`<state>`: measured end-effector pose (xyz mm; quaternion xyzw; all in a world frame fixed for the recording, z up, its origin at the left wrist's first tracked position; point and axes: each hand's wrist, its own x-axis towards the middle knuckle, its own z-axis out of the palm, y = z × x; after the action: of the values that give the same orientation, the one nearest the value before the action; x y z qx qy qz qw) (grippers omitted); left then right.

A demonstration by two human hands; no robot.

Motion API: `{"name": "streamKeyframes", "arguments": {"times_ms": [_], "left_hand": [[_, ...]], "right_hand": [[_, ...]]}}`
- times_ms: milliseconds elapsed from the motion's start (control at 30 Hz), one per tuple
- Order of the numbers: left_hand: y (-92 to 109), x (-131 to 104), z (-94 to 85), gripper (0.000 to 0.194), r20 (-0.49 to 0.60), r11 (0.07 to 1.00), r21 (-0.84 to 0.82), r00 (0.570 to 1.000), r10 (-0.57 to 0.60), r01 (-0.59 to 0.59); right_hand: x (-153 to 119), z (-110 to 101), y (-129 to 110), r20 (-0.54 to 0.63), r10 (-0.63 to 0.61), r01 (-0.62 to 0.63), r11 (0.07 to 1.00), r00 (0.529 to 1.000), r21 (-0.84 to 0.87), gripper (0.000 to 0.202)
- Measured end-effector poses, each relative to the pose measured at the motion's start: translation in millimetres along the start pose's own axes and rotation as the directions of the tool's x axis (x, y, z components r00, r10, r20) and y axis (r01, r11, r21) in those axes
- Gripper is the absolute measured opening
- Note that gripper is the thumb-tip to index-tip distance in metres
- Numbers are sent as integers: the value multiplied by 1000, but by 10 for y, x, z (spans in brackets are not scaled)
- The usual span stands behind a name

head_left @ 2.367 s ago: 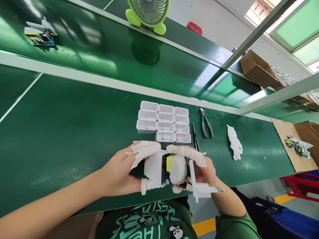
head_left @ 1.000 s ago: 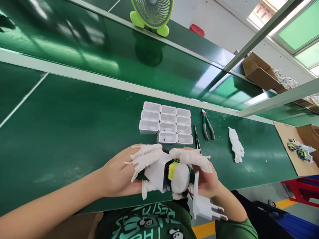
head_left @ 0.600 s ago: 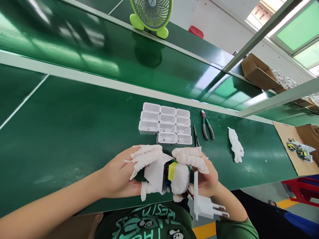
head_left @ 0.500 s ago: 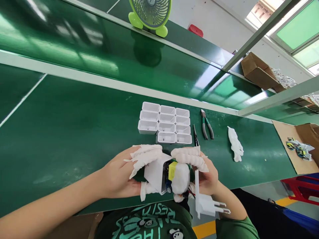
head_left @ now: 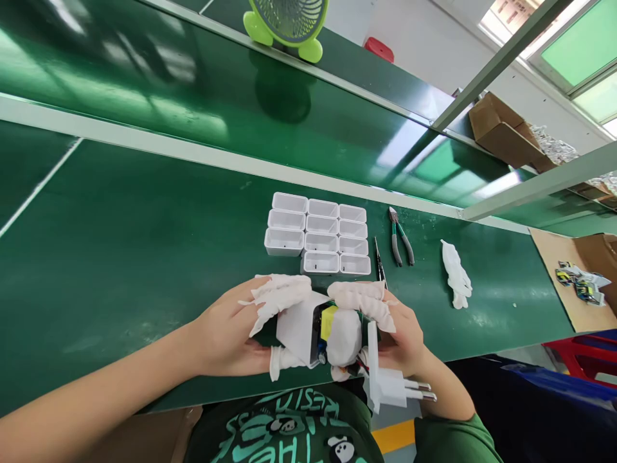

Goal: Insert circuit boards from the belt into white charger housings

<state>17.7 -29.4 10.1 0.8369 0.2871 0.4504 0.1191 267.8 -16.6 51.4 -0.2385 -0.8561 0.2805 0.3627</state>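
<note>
My L hand (head_left: 236, 328) is gripping a white plastic charger housing (head_left: 296, 328), fingers curling over the far side, thumb pressing the near side. My R hand (head_left: 400, 334) is closing round a PCB assy (head_left: 328, 323), fingers along the far edge, thumb underneath, partly hidden. Both hands are wearing white finger cots w/ ragged ends. The housing is sitting on the L, its open end facing R, and the PCB is lining up at that mouth; can't tell how far in it's going. A yellow xfmr is showing on the PCB, next to a rounded white lump (head_left: 344, 337), material unclear. A 2-pin plug cover (head_left: 390, 387) is hanging by my R palm, pins pointing R, red + blk wires (head_left: 362, 365) running to it from the PCB side; can't tell if my palm's touching it.

All this is staying over the near edge of the green workbench (head_left: 144, 257). Just beyond my fingers, small white bins (head_left: 284, 243) are standing in 3 cols. To their R, tweezers (head_left: 379, 260) are lying, then diag cutters (head_left: 395, 247), then a crumpled white glove-like piece (head_left: 456, 273). Far R, more PCB assys (head_left: 583, 283) are resting on a cardboard flap (head_left: 554, 283).
</note>
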Motion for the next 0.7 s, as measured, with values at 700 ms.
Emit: {"name": "streamKeyframes", "arguments": {"times_ms": [700], "left_hand": [[-11, -41, 13, 71, 20, 999, -22, 999, -26, 27]], "right_hand": [[41, 38, -22, -35, -4, 5, 1000, 999, 27, 60]]}}
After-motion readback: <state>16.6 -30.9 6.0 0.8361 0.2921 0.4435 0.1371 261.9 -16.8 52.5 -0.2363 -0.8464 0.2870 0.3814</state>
